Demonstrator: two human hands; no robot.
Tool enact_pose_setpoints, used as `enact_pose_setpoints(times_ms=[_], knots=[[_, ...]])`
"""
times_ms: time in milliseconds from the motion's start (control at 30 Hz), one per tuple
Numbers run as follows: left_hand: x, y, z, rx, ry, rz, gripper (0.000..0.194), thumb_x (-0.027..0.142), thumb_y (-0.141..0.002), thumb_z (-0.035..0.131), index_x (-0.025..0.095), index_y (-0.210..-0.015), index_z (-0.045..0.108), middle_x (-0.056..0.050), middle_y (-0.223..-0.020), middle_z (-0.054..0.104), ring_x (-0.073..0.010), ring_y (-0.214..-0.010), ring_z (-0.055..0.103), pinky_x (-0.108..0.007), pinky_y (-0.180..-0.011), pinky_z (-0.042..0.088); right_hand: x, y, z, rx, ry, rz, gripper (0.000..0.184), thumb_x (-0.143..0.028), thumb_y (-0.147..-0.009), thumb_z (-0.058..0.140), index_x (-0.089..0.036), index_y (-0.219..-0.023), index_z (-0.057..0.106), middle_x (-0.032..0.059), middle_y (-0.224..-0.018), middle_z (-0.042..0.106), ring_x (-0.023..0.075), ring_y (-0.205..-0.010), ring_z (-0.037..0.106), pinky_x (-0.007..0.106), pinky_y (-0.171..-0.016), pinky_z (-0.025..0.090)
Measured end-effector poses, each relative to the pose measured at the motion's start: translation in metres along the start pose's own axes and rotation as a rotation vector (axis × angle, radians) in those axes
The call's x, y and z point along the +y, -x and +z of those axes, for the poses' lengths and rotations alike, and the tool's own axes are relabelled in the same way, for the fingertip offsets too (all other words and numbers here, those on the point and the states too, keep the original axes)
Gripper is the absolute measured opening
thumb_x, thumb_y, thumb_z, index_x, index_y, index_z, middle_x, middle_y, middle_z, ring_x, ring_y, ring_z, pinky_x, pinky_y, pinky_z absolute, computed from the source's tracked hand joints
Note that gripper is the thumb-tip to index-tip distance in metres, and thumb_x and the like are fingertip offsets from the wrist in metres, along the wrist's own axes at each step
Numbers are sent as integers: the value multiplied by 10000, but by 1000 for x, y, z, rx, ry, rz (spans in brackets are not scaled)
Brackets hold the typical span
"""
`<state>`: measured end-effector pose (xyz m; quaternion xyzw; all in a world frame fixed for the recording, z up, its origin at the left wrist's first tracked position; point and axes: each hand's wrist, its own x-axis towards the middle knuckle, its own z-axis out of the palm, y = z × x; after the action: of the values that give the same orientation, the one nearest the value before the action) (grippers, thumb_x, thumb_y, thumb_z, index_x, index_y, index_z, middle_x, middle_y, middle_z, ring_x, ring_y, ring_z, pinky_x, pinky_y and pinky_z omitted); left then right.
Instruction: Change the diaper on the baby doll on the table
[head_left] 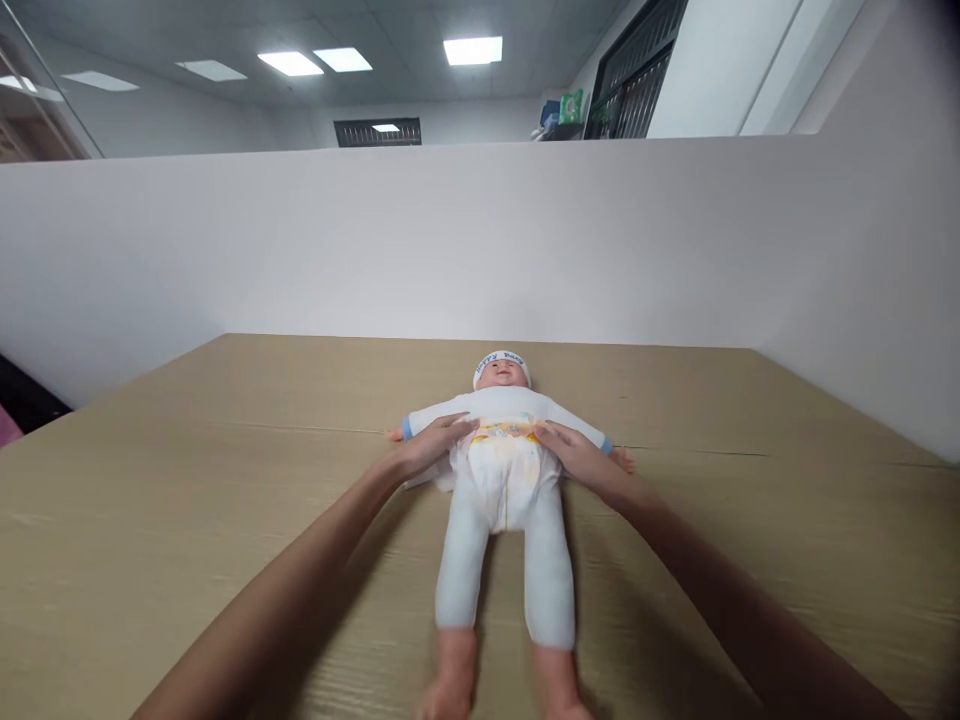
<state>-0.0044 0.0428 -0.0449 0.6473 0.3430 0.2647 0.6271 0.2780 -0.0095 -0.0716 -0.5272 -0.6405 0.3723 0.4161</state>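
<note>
A baby doll [549, 565] in white clothes with blue cuffs lies on its back, feet toward me, arms spread out. Its white headband [501, 359] carries dark lettering. Around the doll's hips sits a white diaper [508, 485] with an orange and yellow patterned waistband. My left hand [436, 443] grips the diaper's waist at the left side, fingers closed against the edge. At the opposite side, my right hand [571, 450] has its fingers closed on the waistband's right end. The fingertips are partly hard to make out.
The doll lies on a wide brown tabletop [187, 540] with faint seams running across it. A white partition [450, 245] rises behind the far edge and continues along the right. Beyond it, a green package [571, 106] stands high up near a dark barred window [634, 75].
</note>
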Motion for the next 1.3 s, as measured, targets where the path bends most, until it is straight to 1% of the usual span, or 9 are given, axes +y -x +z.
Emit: enact_pose_setpoints(times_ms=[100, 200, 267, 367, 500, 633, 767, 967, 1300], knots=[[0, 26, 5, -119, 146, -117, 538, 630, -936, 767, 182, -1234, 743, -123, -1234, 783, -303, -1109, 733, -396, -967, 568, -9, 29, -5, -132, -38, 24, 542, -730, -1026, 561, -253, -1130, 796, 71, -1203, 809, 323, -1188, 730, 412, -1027, 598], [7, 37, 3, -102, 119, -169, 511, 632, -905, 804, 178, -1133, 745, -89, -1095, 772, -234, -964, 711, -332, -845, 547, -13, 42, -12, -133, 26, 25, 534, -726, -1026, 569, -239, -1101, 776, 52, -1140, 809, 290, -1091, 745, 357, -924, 603], [14, 38, -1, -11, 51, -143, 492, 608, -892, 809, 198, -1150, 725, -51, -1044, 743, -198, -919, 680, -315, -836, 529, -8, 47, -17, -32, 96, 14, 521, -719, -1022, 565, -234, -1046, 754, 50, -1039, 808, 266, -973, 750, 338, -829, 592], [24, 41, -1, 159, -107, -66, 382, 534, -966, 666, 220, -1182, 684, -60, -1187, 712, -210, -1002, 668, -365, -927, 538, 9, 63, -24, 95, 208, 1, 467, -690, -1003, 604, -234, -1014, 707, 45, -884, 780, 241, -799, 726, 331, -726, 551], [39, 49, 33, 402, -584, 217, 272, 365, -1054, 449, 223, -1171, 649, -91, -1326, 673, -270, -1206, 609, -479, -1079, 476, 38, 93, -28, 202, 519, -79, 394, -636, -1012, 608, -249, -978, 672, 22, -793, 723, 228, -727, 669, 351, -753, 499], [51, 44, 86, 239, -928, 478, 251, 412, -1107, 482, 239, -1135, 661, -82, -1240, 705, -286, -1208, 593, -498, -1104, 454, 51, 106, -25, 263, 638, -43, 362, -610, -1004, 601, -255, -938, 623, 4, -732, 652, 231, -702, 635, 336, -677, 406], [46, 27, 116, 198, -1135, 503, 238, 459, -1061, 626, 242, -1137, 688, -71, -1300, 695, -315, -1253, 560, -520, -1087, 460, 53, 103, -20, 272, 572, 45, 365, -602, -956, 637, -256, -871, 557, -9, -691, 613, 215, -648, 610, 318, -633, 363], [32, 22, 117, 268, -1141, 475, 362, 523, -931, 796, 280, -1186, 710, -34, -1334, 683, -325, -1263, 526, -518, -1091, 452, 58, 102, -18, 291, 534, 100, 360, -601, -949, 631, -260, -871, 548, -25, -680, 611, 200, -623, 601, 304, -614, 357], [31, 23, 115, 256, -1096, 476, 554, 689, -827, 837, 269, -1165, 709, -91, -1319, 662, -361, -1204, 528, -550, -1076, 435, 50, 108, -29, 239, 425, 151, 480, -680, -927, 633, -255, -718, 558, 0, -647, 615, 208, -616, 555, 299, -585, 309]])
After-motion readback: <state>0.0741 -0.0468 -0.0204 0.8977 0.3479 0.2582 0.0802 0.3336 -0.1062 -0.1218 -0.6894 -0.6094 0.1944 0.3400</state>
